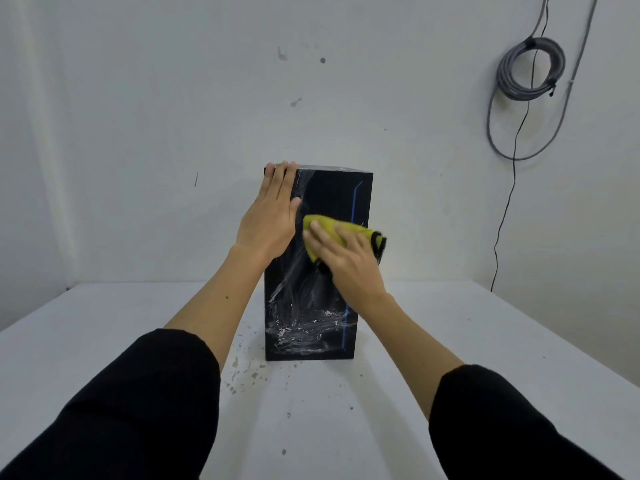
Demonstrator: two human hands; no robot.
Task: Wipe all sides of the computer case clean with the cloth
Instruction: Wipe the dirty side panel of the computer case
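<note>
1. One black computer case (329, 202) stands upright on the white table (450, 341); its near face, streaked white low down, is being wiped; that smear likely comes next
2. Left hand (272, 216) lies flat, fingers straight, steadying its left edge
3. Right hand (346, 254) presses the yellow cloth (325, 226) mid-face, fingers extended
4. Coiled cable (530, 69) hangs clear

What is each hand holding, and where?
Right hand presses the yellow cloth flat against the case; left hand braces its upper left edge.

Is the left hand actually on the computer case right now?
Touching. The head view shows the left hand laid flat against the computer case at its upper left edge, straight fingertips reaching the top corner.
</note>
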